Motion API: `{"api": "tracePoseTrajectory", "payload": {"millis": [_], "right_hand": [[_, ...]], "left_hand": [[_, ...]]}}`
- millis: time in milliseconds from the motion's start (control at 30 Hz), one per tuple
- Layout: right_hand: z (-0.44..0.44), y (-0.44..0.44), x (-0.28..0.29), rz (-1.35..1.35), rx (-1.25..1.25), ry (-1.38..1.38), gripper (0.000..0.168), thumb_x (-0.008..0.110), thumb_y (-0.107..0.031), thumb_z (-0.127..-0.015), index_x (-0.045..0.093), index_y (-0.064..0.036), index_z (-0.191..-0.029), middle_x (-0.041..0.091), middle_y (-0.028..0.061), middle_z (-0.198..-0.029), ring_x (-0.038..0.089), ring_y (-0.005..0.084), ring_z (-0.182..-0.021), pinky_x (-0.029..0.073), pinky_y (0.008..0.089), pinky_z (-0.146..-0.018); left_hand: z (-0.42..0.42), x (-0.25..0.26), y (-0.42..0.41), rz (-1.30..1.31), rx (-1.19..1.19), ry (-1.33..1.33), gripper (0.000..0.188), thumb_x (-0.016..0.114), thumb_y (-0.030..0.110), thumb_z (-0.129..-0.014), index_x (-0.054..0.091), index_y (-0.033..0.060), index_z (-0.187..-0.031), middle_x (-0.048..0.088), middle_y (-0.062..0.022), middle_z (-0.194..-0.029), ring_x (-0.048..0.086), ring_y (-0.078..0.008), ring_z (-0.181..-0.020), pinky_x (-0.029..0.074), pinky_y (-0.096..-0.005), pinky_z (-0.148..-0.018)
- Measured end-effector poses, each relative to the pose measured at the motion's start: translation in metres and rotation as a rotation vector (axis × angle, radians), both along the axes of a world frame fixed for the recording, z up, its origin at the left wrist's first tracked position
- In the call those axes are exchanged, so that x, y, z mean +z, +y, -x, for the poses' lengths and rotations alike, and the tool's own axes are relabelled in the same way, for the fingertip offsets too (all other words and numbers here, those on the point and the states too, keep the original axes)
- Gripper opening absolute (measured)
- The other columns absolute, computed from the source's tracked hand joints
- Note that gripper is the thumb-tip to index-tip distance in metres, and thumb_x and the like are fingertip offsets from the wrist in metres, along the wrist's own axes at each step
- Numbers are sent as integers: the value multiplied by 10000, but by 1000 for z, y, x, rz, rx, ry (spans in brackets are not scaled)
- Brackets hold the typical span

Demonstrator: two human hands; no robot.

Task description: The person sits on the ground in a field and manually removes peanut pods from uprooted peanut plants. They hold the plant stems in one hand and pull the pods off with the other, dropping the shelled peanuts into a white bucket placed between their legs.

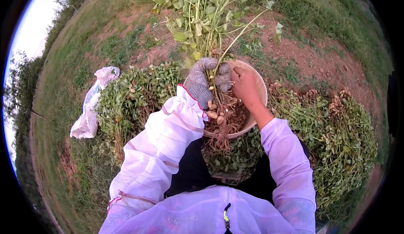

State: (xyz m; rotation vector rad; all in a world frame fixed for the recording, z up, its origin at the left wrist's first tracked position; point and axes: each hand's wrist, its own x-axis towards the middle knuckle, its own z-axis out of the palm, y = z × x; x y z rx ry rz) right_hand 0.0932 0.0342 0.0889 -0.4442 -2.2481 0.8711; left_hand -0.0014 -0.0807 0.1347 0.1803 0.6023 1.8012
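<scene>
My left hand (205,76), in a grey knit glove, is closed around the stems of a bunch of peanut plants (202,22). The leafy tops point away from me, and the roots with a few peanut pods (214,115) hang toward me over a pale round bucket (262,82). Loose peanuts (238,120) lie inside the bucket. My bare right hand (246,84) is at the right side of the roots, over the bucket, with its fingers curled in. The fingertips are turned away from view, so whether they hold a pod is hidden.
Uprooted peanut plants lie in a heap (341,139) at the right, some with pods still on the roots (337,103). More plants (139,98) are piled at the left beside a white plastic sack (94,104). Beyond are reddish soil (315,54) and grass.
</scene>
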Motion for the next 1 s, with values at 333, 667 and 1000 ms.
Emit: {"api": "tracePoseTrajectory", "payload": {"millis": [333, 667, 1000], "right_hand": [[23, 11, -51, 564, -43, -62, 273, 554, -201, -841, 639, 47, -915, 634, 212, -735, 602, 274, -631, 462, 391, -644], [-36, 80, 33, 1262, 130, 370, 207, 531, -130, -893, 488, -29, -717, 455, 40, -599, 405, 111, -451, 326, 238, -392], [-33, 43, 13, 1250, 253, -104, 306, 544, -265, -912, 571, 9, -780, 549, 83, -595, 489, 132, -418, 374, 244, -380]], "left_hand": [[-17, -11, 14, 109, 139, 150, 169, 471, 251, -792, 487, 83, -804, 427, -6, -640, 373, -119, -470, 343, -290, -466], [8, -13, -20, -340, -16, 2, 287, 524, 279, -795, 516, 61, -981, 433, 13, -695, 380, -89, -469, 345, -268, -431], [12, -11, -20, -413, 63, -14, 407, 529, 259, -809, 503, 9, -1128, 438, 28, -691, 413, -84, -498, 373, -269, -456]]}}
